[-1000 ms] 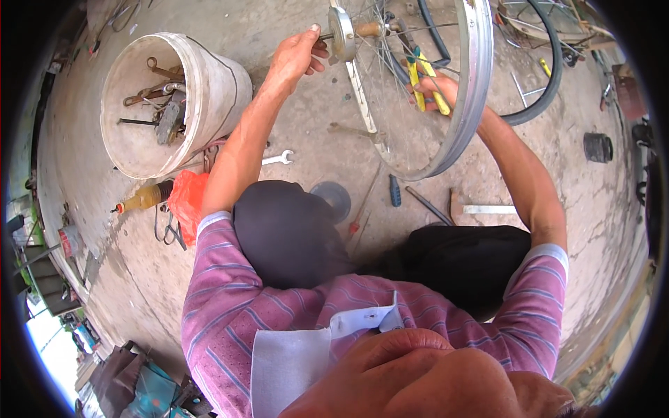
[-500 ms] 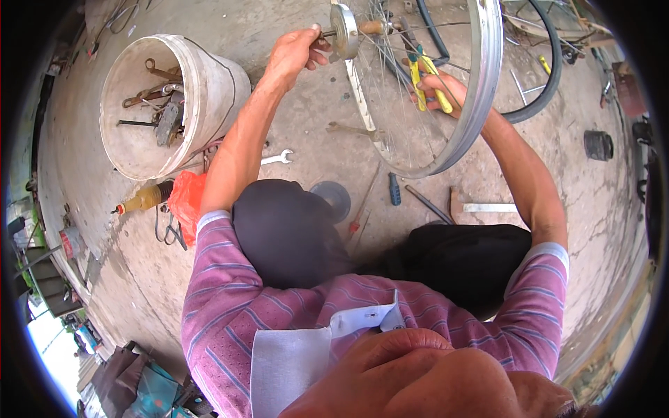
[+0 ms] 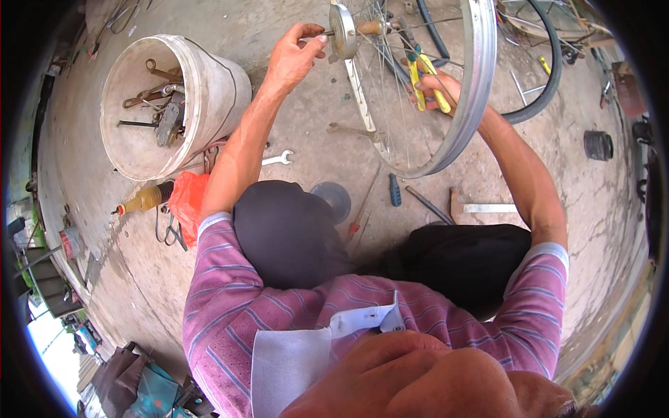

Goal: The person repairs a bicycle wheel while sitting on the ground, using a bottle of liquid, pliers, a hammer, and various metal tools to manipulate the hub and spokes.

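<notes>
A bare bicycle wheel stands tilted in front of me, with a silver rim (image 3: pixel 481 83), thin spokes and a round metal hub drum (image 3: pixel 342 32). At the drum's left side, my left hand (image 3: pixel 296 57) pinches the end of the axle (image 3: pixel 327 33) between thumb and forefinger. Beyond the spokes, my right hand (image 3: pixel 446 89) is closed round pliers (image 3: pixel 426 80) with yellow and green handles. Their jaws point up toward the axle's other side; whether they grip anything there I cannot tell.
A whitish bucket (image 3: pixel 233 90) of metal tools lies tipped at left, near an orange bag (image 3: pixel 188 202) and a yellowish bottle (image 3: pixel 148 198). A wrench (image 3: pixel 279 158), screwdriver (image 3: pixel 395 190) and hammer (image 3: pixel 481 207) lie before my knees. A black tyre (image 3: pixel 554 63) lies at right.
My left hand's fingers have turned about the axle end, the forefinger now arched above it and the thumb below. The wheel rim has shifted slightly left. The pliers stay nearly in place.
</notes>
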{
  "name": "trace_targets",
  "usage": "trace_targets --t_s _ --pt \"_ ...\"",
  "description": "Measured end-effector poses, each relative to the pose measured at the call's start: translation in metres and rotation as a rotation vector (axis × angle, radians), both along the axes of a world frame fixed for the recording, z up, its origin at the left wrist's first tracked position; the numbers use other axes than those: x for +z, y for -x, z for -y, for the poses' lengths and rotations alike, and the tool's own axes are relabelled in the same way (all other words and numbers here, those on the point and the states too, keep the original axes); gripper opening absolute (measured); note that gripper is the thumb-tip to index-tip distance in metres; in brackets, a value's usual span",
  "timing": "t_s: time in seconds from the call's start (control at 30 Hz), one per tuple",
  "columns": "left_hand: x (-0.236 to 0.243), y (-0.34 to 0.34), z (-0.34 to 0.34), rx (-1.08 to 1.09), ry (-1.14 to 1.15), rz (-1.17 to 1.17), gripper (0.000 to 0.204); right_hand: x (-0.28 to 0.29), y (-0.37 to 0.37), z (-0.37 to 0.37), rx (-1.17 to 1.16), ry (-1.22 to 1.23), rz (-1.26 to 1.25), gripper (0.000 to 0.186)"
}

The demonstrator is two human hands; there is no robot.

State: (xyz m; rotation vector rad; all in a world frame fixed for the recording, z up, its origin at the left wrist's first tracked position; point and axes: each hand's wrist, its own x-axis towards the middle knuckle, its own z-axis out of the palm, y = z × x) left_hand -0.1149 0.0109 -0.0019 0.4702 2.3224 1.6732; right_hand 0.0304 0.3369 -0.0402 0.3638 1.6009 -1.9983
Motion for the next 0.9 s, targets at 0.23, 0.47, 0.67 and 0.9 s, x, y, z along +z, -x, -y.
trace_targets --t_s 0.23,0.47,0.67,0.9 --pt "0.001 0.003 0.000 0.024 0.077 0.020 0.048 0.004 -0.002 0.003 0.003 -0.040 0.025 0.057" --pt "0.002 0.012 0.006 -0.018 -0.015 0.379 0.046 0.023 -0.005 0.014 0.005 -0.078 -0.031 0.048" --pt "-0.006 -0.005 0.002 -0.003 0.094 -0.394 0.053 0.037 -0.007 0.025 0.020 -0.150 -0.011 0.065" --pt "0.004 -0.011 0.006 0.069 0.137 -0.131 0.054 0.027 -0.007 0.022 0.067 -0.148 -0.038 0.064"
